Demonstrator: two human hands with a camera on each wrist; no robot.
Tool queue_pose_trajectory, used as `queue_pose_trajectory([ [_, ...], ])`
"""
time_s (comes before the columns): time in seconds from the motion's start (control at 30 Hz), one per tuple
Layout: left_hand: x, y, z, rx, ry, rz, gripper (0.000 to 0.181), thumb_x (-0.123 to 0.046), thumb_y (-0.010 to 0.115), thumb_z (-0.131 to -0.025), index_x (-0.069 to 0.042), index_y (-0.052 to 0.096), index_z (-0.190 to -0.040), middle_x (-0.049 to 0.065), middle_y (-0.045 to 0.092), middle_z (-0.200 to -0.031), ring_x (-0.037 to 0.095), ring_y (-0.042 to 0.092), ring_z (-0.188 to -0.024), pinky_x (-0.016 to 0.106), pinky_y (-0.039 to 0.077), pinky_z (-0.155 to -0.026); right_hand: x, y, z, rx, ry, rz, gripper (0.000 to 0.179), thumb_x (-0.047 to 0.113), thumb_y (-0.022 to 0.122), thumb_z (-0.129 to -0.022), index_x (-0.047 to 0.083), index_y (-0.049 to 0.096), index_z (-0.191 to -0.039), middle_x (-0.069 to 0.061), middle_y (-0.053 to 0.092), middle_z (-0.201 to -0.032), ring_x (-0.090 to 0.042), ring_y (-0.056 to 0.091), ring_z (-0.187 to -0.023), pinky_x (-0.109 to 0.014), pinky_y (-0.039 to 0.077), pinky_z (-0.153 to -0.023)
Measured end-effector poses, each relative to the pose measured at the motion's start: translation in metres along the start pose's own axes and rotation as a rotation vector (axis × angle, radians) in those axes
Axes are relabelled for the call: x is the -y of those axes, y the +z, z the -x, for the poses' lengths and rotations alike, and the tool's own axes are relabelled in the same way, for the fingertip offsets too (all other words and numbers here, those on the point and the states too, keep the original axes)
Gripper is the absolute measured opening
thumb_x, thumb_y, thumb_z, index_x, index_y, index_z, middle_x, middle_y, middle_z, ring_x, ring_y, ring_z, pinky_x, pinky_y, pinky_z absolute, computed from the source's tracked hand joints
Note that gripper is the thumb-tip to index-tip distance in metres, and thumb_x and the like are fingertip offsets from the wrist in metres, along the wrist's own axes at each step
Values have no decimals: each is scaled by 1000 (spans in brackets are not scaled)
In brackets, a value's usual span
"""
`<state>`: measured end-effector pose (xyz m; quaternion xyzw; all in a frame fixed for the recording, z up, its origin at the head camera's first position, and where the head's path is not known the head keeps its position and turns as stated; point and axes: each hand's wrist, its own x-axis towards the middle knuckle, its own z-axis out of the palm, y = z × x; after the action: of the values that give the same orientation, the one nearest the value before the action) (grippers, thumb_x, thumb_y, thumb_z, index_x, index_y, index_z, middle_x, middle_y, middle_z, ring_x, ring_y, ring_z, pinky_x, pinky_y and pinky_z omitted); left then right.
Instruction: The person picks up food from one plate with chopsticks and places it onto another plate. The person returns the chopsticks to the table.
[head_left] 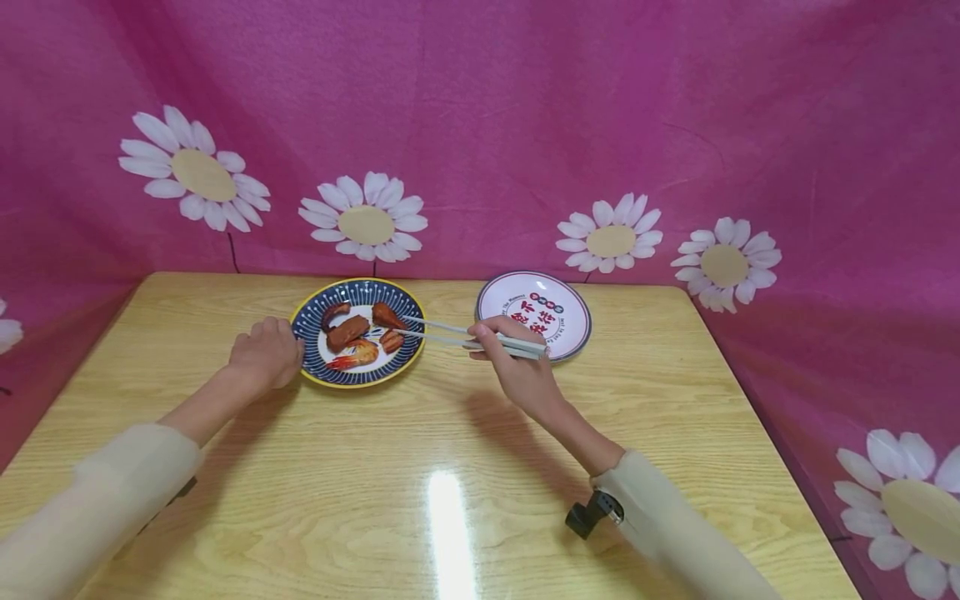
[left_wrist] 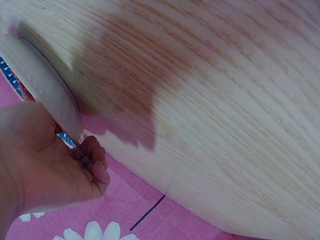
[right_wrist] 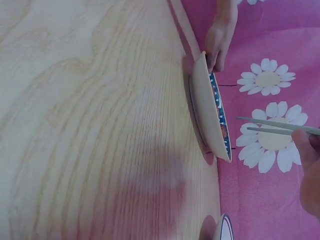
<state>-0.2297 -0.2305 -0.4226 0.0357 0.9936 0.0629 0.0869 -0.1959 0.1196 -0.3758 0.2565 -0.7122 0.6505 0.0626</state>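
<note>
A deep blue-patterned plate (head_left: 367, 292) with a yellow rim holds several food pieces: a drumstick (head_left: 386, 316), a shrimp (head_left: 356, 356), a brown chunk (head_left: 347, 332), a small reddish-brown piece (head_left: 391, 341) and a dark curled piece (head_left: 333, 312). My left hand (head_left: 268, 353) grips this plate at its left rim, fingers curled at the edge in the left wrist view (left_wrist: 55, 160). My right hand (head_left: 517, 367) holds a pair of pale chopsticks (head_left: 528, 353) from the right. Their slightly parted tips overlap the drumstick and the small piece in the head view; the right wrist view shows them above the rim.
A white plate (head_left: 573, 329) with red lettering and a dark rim stands at the back right, partly behind my right hand. Both plates are near the far edge of the wooden table (head_left: 360, 483). A pink flowered cloth (head_left: 480, 125) hangs behind and beside it.
</note>
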Motion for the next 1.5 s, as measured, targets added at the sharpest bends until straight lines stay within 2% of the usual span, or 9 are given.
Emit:
queue_pose_trajectory([
  [0.17,0,-1,1,-4,3,0,40,-18,37,-103,21,41,-103,32,43,-98,48,48,-101,59,43,-85,-3,1,-4,-20,15,-10,20,-4,52,-101,-20,63,-103,-36,62,-102,-49,66,-95,-39,58,-80],
  [0.33,1,-1,1,-9,8,-2,40,-18,36,-103,22,41,-104,32,43,-98,49,48,-101,60,43,-85,-4,2,-8,-38,35,26,22,-2,52,-101,-19,65,-105,-34,64,-105,-47,66,-95,-38,58,-80],
  [0.57,1,0,1,-13,17,-15,39,-17,37,-102,22,42,-103,32,44,-97,49,48,-100,60,43,-84,-35,0,-16,-62,71,9,27,13,56,-103,-10,69,-111,-24,69,-108,-35,70,-96,-34,58,-79],
  [0.63,1,0,1,-16,18,-17,40,-17,37,-102,22,42,-103,32,44,-97,49,49,-100,60,43,-84,-36,2,-18,-72,93,-3,28,13,57,-103,-10,69,-112,-22,70,-108,-36,70,-97,-35,58,-79],
  [0.87,0,1,0,-23,22,-21,40,-17,37,-102,23,41,-105,33,44,-98,49,49,-100,60,44,-84,-41,8,-25,-85,129,-24,27,13,57,-102,-10,70,-110,-25,70,-105,-39,71,-92,-34,58,-76],
  [1.07,0,1,0,-24,22,-29,40,-17,37,-102,22,42,-104,31,44,-96,47,49,-99,60,44,-83,-43,12,-29,-117,156,-33,25,12,58,-101,-9,70,-108,-22,71,-105,-42,69,-94,-33,58,-76],
  [1.23,0,0,0,-14,23,-39,39,-17,38,-102,22,42,-104,30,44,-95,46,49,-99,59,44,-83,-45,14,-31,-128,189,-43,26,12,58,-101,-10,70,-108,-28,68,-107,-45,68,-95,-33,58,-75],
  [1.37,1,0,0,-2,24,-41,40,-18,37,-103,22,42,-104,30,43,-96,46,48,-99,59,44,-84,-47,15,-32,-132,200,-55,26,12,58,-101,-10,70,-108,-32,66,-109,-41,70,-92,-33,58,-75],
  [1.5,1,0,0,-10,23,-33,40,-18,38,-102,22,42,-104,30,44,-96,47,48,-100,59,43,-85,-49,17,-33,-140,191,-52,26,12,59,-101,-10,70,-107,-29,68,-108,-37,72,-90,-33,58,-75],
])
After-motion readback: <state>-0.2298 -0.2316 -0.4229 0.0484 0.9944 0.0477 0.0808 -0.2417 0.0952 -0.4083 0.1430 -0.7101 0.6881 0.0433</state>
